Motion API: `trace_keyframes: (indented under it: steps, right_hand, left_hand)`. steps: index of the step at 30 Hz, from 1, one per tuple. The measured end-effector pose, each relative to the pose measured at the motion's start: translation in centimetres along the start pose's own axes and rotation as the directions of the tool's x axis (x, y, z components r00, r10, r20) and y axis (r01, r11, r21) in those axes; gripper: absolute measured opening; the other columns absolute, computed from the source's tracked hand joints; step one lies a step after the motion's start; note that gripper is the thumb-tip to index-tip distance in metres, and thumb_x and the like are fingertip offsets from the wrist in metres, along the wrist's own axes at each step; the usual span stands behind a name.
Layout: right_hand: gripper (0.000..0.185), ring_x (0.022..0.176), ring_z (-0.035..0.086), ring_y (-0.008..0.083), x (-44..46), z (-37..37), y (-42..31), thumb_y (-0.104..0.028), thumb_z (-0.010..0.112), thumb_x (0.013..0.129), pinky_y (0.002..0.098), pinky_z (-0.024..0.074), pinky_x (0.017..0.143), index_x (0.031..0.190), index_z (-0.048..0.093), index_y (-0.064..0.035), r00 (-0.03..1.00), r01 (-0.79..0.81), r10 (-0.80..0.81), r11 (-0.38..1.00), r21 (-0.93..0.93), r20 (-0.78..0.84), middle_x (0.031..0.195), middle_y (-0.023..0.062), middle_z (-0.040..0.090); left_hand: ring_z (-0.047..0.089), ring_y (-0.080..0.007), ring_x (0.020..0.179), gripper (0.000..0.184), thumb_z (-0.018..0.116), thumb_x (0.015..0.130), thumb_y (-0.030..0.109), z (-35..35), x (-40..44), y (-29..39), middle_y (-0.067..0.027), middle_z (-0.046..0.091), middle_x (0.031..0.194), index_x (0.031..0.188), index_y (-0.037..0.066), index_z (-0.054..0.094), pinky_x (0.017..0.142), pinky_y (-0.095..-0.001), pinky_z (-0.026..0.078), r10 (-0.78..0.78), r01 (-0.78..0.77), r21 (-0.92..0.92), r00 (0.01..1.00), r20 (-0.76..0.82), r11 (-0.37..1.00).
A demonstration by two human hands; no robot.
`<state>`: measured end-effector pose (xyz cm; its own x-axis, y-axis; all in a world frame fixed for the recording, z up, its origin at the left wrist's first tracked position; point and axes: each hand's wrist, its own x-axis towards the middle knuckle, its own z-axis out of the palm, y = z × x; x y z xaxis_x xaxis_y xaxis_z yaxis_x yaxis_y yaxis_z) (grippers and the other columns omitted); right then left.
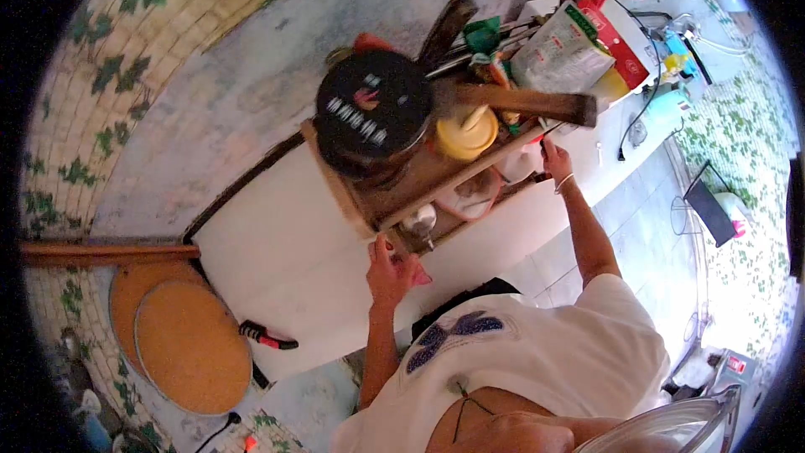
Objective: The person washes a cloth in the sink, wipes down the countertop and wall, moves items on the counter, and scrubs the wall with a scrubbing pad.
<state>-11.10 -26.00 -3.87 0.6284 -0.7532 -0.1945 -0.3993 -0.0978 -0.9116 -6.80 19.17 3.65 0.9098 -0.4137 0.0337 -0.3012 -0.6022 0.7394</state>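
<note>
A two-level wooden rack (356,205) stands on a white surface. On its top are a large jar with a black lid (373,105) and a yellow-lidded container (466,136). Its lower level holds a clear bowl-like container (470,195) and a small silvery round item (419,220). My left hand (391,275) is at the rack's near left corner, closed around a crumpled pink cloth (416,273), its fingertips by the wood. At the rack's right end, my right hand (557,161) has curled fingers against a small dark piece whose kind I cannot make out.
Food packets (563,50) and a red box (616,42) crowd the far right of the white surface (285,235). A black-and-red handled tool (267,335) lies at its left edge, near round orange-brown boards (193,348). A black cable (641,109) trails at right.
</note>
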Motion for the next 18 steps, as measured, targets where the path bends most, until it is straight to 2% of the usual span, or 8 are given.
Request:
trace_keyframes:
  steps: [3, 4, 8, 9, 12, 14, 16, 18]
  right_hand:
    - [0.046, 0.037, 0.035, 0.0060, 0.0, -0.5, 0.2, -0.044, 0.050, 0.086, 0.0228, 0.0268, 0.036, 0.055, 0.050, -0.0090, 0.994, -0.083, 0.073, 0.988, 0.128, 0.077, 0.045, -0.0031, 0.041]
    - [0.046, 0.037, 0.035, 0.0062, 0.3, -0.4, 1.1, -0.043, 0.050, 0.086, 0.0230, 0.0270, 0.036, 0.055, 0.050, -0.0088, 0.993, -0.088, 0.074, 0.984, 0.155, 0.095, 0.044, -0.0030, 0.040]
    - [0.047, 0.042, 0.037, 0.0058, 0.5, 0.0, 0.4, -0.041, 0.050, 0.087, 0.0231, 0.0280, 0.039, 0.056, 0.051, -0.0062, 0.998, 0.057, -0.051, 0.988, 0.141, -0.042, 0.048, -0.0026, 0.042]
    - [0.047, 0.045, 0.037, 0.0058, 1.2, -0.3, -0.2, -0.041, 0.050, 0.086, 0.0229, 0.0287, 0.041, 0.057, 0.052, -0.0043, 0.999, -0.039, 0.035, 0.990, 0.138, 0.034, 0.050, -0.0025, 0.042]
    - [0.047, 0.045, 0.038, 0.0059, 1.3, -0.4, -2.6, -0.042, 0.051, 0.085, 0.0230, 0.0288, 0.041, 0.057, 0.051, -0.0043, 0.998, -0.065, 0.062, 0.989, 0.134, 0.025, 0.050, -0.0022, 0.043]
    - [0.045, 0.038, 0.037, 0.0070, 2.7, -0.5, -1.9, -0.045, 0.053, 0.083, 0.0220, 0.0275, 0.037, 0.057, 0.048, -0.0086, 0.998, -0.055, 0.053, 0.992, 0.110, 0.019, 0.046, -0.0026, 0.040]
    - [0.041, 0.044, 0.036, 0.0071, 4.1, -0.4, -1.4, -0.041, 0.050, 0.086, 0.0244, 0.0288, 0.041, 0.067, 0.054, -0.0057, 0.996, -0.056, 0.052, 0.997, 0.058, 0.067, 0.051, -0.0025, 0.042]
    - [0.037, 0.045, 0.035, 0.0067, 5.1, -0.4, -0.4, -0.040, 0.049, 0.087, 0.0236, 0.0291, 0.042, 0.076, 0.054, -0.0058, 0.992, -0.037, 0.030, 0.998, 0.048, 0.125, 0.053, -0.0023, 0.044]
  left_hand:
    - [0.054, -0.0337, 0.080, 0.055, 0.052, 0.085, 0.021, 3.0, 0.6, -0.3, -0.0189, 0.046, 0.103, 0.128, -0.002, 0.027, 0.066, -0.0415, 0.046, -0.075, 0.077, 0.060, 0.997, -0.033, 0.995]
    - [0.054, -0.0354, 0.078, 0.047, 0.051, 0.086, 0.024, 3.8, 0.8, -1.3, -0.0199, 0.046, 0.101, 0.119, -0.003, 0.032, 0.062, -0.0431, 0.046, -0.043, 0.053, 0.136, 0.996, -0.075, 0.989]
    - [0.056, -0.0384, 0.074, 0.040, 0.046, 0.088, 0.026, 3.8, 2.0, 0.3, -0.0251, 0.048, 0.098, 0.109, -0.006, 0.038, 0.056, -0.0454, 0.047, 0.014, 0.029, 0.285, 0.989, -0.146, 0.958]
    - [0.056, -0.0384, 0.074, 0.040, 0.046, 0.088, 0.026, 3.8, 2.6, 0.6, -0.0251, 0.048, 0.098, 0.109, -0.006, 0.038, 0.056, -0.0454, 0.047, 0.004, 0.038, 0.293, 0.990, -0.141, 0.955]
    - [0.057, -0.0395, 0.072, 0.039, 0.044, 0.089, 0.026, 4.4, 3.8, 1.0, -0.0265, 0.050, 0.096, 0.107, -0.008, 0.038, 0.056, -0.0446, 0.048, -0.070, 0.109, 0.311, 0.988, -0.136, 0.944]
    - [0.058, -0.0400, 0.069, 0.040, 0.044, 0.089, 0.027, 5.0, 4.9, 1.1, -0.0253, 0.052, 0.095, 0.110, -0.006, 0.037, 0.056, -0.0426, 0.049, 0.077, 0.028, 0.393, 0.966, -0.248, 0.919]
    - [0.058, -0.0375, 0.061, 0.038, 0.046, 0.089, 0.027, 4.2, 6.0, 3.0, -0.0215, 0.054, 0.092, 0.113, 0.001, 0.036, 0.056, -0.0414, 0.051, -0.314, 0.318, 0.145, 0.948, -0.055, 0.937]
    - [0.059, -0.0362, 0.075, 0.043, 0.047, 0.087, 0.028, 4.5, 6.1, 0.4, -0.0241, 0.047, 0.106, 0.117, 0.000, 0.035, 0.064, -0.0438, 0.050, -0.314, 0.300, 0.135, 0.945, 0.097, 0.944]
